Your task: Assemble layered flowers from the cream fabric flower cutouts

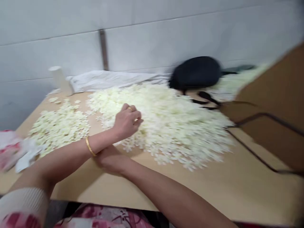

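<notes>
My left hand (128, 122), with a ring on a finger and a gold bangle (89, 146) on its wrist, is over the near left edge of a large heap of pale flower-shaped pieces (166, 117). Its fingers are curled together; what they hold, if anything, does not show. Crossing beneath the left wrist is my right hand (109, 160), low over the table, its fingers hidden behind the left forearm. A smaller pile of the same flower pieces (60, 126) lies to the left of both hands.
Along the wall stretches a white cloth (104, 78), with a white cylinder (59, 80) at its left end. A black rounded object (196, 72) and dark cords (254, 155) are at the right, beside a large brown panel (270, 110). Pink-white fabric (10, 148) lies at far left.
</notes>
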{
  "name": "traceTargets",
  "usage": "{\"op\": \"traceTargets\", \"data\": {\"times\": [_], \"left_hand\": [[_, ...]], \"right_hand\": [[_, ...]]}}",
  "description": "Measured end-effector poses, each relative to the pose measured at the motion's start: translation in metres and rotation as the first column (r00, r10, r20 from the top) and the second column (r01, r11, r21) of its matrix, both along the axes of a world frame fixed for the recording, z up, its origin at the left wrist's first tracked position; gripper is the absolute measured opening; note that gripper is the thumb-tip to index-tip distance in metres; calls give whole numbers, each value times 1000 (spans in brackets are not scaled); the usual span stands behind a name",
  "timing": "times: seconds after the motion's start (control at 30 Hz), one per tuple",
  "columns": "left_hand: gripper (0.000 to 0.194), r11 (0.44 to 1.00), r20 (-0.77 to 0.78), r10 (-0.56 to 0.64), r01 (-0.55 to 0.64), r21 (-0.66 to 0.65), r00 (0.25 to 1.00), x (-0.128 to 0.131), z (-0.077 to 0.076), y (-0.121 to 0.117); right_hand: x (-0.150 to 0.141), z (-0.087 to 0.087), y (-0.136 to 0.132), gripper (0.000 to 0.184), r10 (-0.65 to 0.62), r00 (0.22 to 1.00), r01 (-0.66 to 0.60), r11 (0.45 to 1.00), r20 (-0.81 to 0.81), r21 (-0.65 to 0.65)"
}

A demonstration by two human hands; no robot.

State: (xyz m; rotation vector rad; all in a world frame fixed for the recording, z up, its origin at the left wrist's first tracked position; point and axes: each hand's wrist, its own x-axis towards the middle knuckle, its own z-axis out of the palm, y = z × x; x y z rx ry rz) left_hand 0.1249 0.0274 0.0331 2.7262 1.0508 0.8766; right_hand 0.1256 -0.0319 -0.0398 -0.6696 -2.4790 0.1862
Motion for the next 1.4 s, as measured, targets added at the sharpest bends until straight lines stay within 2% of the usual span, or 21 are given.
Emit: {"op": "traceTargets", "data": {"times": [0.13,0.23,0.33,0.43,0.5,0.57,0.67,0.87,0.97,1.1,1.23,1.4], "left_hand": [[19,1000,-9,18,-18,23,1000,-52,-8,-12],[23,987,-25,156,-155,41,987,-104,-14,-13],[22,937,-39,347,-345,46,937,-158,-15,-10],[21,902,-62,430,-424,82,901,-199,-15,-9],[19,897,-67,436,-428,112,897,-215,-16,-13],[19,911,-94,403,-389,136,910,-221,-18,-20],[21,933,-188,348,-320,163,919,-212,-24,-26],[19,924,-326,381,-368,103,865,-184,-35,-22],[19,948,-329,313,-313,54,891,-178,-33,-31],[19,987,-266,161,-159,26,950,-180,-29,-54],[16,987,-163,147,-134,85,976,-184,-32,-76],[26,984,-206,95,-61,167,974,-184,-45,-97]], "right_hand": [[6,-5,-7,31,-104,995,103,988,2,118],[5,-6,-7,18,-111,994,111,974,-12,196],[3,-4,-9,18,-119,993,114,971,12,209],[3,-2,-10,20,-139,990,136,969,-3,205],[4,-2,-9,21,-147,989,148,968,-24,203],[4,-2,-8,22,-153,987,158,966,-40,204],[5,-2,-8,23,-157,987,162,964,-41,210],[4,-1,-8,23,-168,985,170,959,-25,225],[6,0,-8,24,-175,984,178,957,-36,231],[9,0,-7,18,-264,961,276,937,-82,213],[11,-1,-6,16,-317,938,338,927,-140,164],[10,0,-7,15,-304,925,337,933,-227,127]]}}
